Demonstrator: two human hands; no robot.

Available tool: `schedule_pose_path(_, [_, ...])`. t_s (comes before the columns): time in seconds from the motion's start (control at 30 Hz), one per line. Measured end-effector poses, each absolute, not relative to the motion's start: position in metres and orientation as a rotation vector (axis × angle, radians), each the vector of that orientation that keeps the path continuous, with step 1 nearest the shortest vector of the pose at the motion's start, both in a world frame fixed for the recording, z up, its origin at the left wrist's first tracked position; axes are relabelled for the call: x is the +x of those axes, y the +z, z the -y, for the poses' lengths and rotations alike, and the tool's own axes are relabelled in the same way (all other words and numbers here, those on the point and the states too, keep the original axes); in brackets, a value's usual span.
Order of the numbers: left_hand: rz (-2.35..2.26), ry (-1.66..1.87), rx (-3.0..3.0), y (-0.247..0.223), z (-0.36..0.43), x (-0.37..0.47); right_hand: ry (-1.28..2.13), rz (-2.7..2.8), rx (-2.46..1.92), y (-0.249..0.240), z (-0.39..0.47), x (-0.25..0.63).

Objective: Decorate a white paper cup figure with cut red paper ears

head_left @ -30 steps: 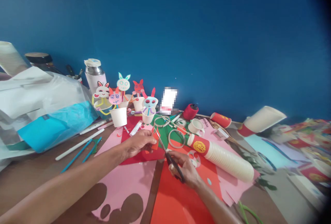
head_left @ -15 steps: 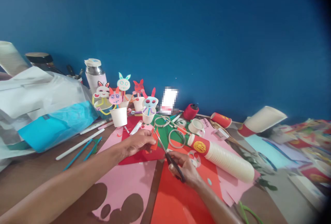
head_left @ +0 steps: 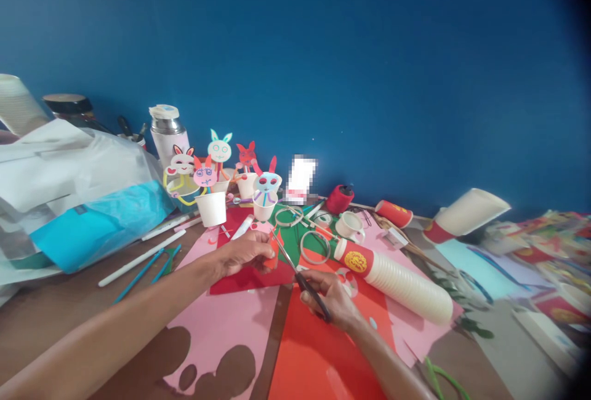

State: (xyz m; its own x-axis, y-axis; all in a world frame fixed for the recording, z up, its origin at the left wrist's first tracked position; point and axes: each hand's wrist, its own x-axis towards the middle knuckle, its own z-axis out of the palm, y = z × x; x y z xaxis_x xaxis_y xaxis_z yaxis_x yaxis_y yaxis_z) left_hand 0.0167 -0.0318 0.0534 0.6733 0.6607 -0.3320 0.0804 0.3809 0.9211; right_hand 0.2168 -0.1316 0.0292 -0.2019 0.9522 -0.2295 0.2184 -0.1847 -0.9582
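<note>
My left hand [head_left: 249, 251] pinches a small piece of red-orange paper [head_left: 274, 255] above the dark red sheet. My right hand [head_left: 330, 298] is wrapped round the black handles of a pair of scissors [head_left: 314, 295]. The blades point up and left, meeting the paper piece at its right edge. Below the hands lie a pink sheet [head_left: 221, 338] with round holes cut from it and an orange-red sheet [head_left: 323, 351]. Just beyond my left hand lies a white tube [head_left: 242, 226].
Several paper cups with rabbit faces, one a white cup [head_left: 211, 209], stand at the back. A long stack of paper cups [head_left: 406, 286] lies to the right. A plastic bag [head_left: 92, 178] fills the left. Behind is a blue wall [head_left: 351, 68], with a lit phone [head_left: 302, 175] before it.
The paper piece in my left hand has turned slightly against the scissor blades. Both hands stay in nearly the same place, and the view has shifted a little.
</note>
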Motion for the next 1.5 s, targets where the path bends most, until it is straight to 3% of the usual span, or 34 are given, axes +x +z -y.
schedule_pose_path(0.27, [-0.758, 0.368, 1.161, 0.057, 0.0341, 0.016, 1.419, 1.401, -1.36, 0.0302, 0.1298, 0.2173])
schedule_pose_path(1.5, [-0.804, 0.77, 1.043, 0.0499, 0.0283, 0.0199, 1.439, 1.398, -1.277, 0.0227, 0.1285, 0.2179])
